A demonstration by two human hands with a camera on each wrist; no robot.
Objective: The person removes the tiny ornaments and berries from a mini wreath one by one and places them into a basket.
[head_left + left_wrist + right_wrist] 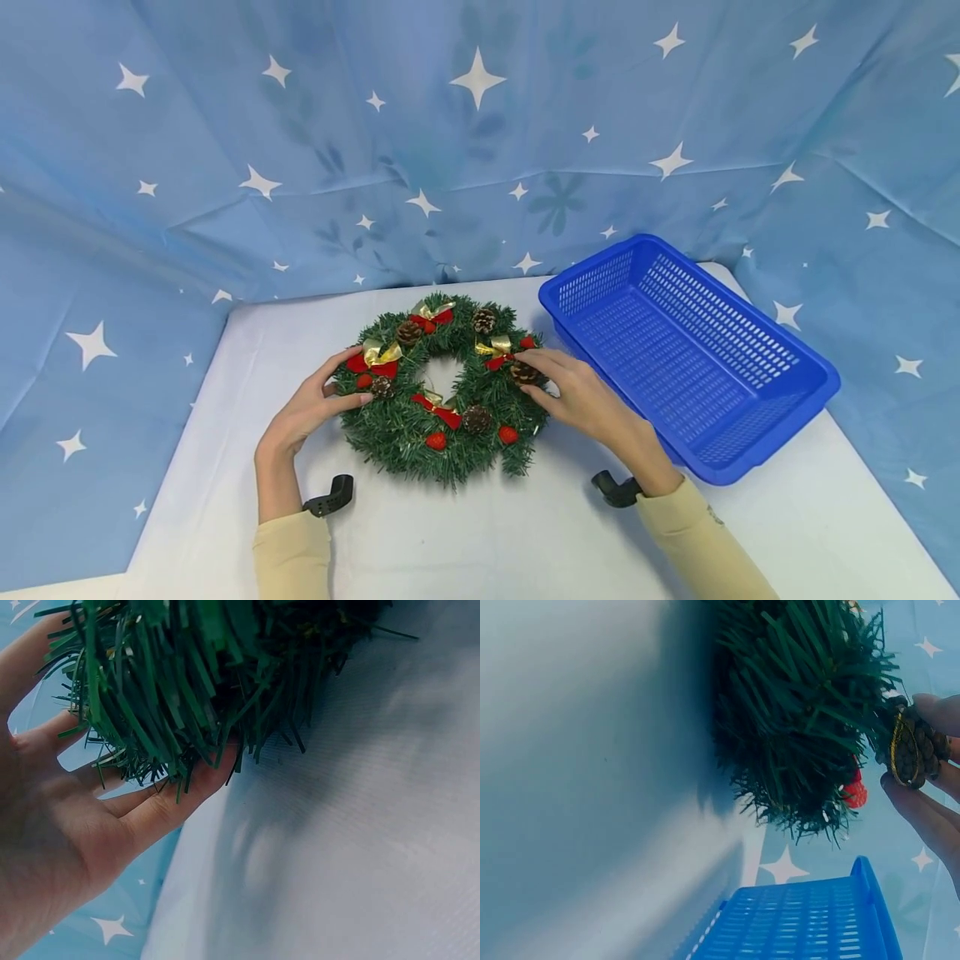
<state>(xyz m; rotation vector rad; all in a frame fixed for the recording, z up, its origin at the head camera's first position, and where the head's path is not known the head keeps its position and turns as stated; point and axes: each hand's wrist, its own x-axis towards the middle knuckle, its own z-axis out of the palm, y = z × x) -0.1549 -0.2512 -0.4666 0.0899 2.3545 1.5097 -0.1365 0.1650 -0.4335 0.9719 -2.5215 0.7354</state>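
A green Christmas wreath [390, 442] lies on the white table, dressed with red and gold bows, red berries and several brown pine cones. My left hand [300, 412] grips its left edge, thumb over the top near a small cone [382, 387]; in the left wrist view the other fingers [169, 814] reach around beneath the foliage. On the opposite side, my right hand [585, 400] pinches a pine cone [913, 750] between thumb and fingers. That cone carries a gold string loop [898, 750] and sits right at the wreath's outer foliage, beside a gold-and-red bow [495, 348].
A blue plastic basket [780, 433] with perforated sides stands at the right, close to my right forearm. Blue cloth [420, 125] with white stars hangs behind and along both sides of the table [450, 550]. Black wrist cameras [333, 496] sit at both wrists.
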